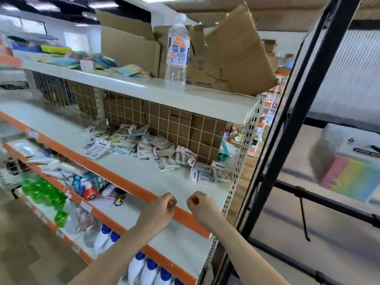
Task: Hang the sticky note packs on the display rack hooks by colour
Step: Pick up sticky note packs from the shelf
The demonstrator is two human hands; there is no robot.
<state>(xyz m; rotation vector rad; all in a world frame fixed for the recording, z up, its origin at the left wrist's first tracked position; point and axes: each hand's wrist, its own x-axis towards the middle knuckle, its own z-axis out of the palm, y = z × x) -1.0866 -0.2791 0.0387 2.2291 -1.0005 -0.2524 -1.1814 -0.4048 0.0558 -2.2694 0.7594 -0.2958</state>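
The shelf [144, 171] with its orange front edge carries the sticky note packs [144, 145], heaped loose along its back edge against the wire grid and spilling toward the right corner, probably dumped there for sorting by colour. The black display rack [287, 112] stands just right of the shelf, one hook [304, 219] bare. On the top shelf, a cardboard box [205, 64] reads "DIAMOND"; the water bottle [177, 50] label is unreadable. Left hand [162, 208] and right hand [200, 206] hover over the front edge, each grip curled, holding nothing.
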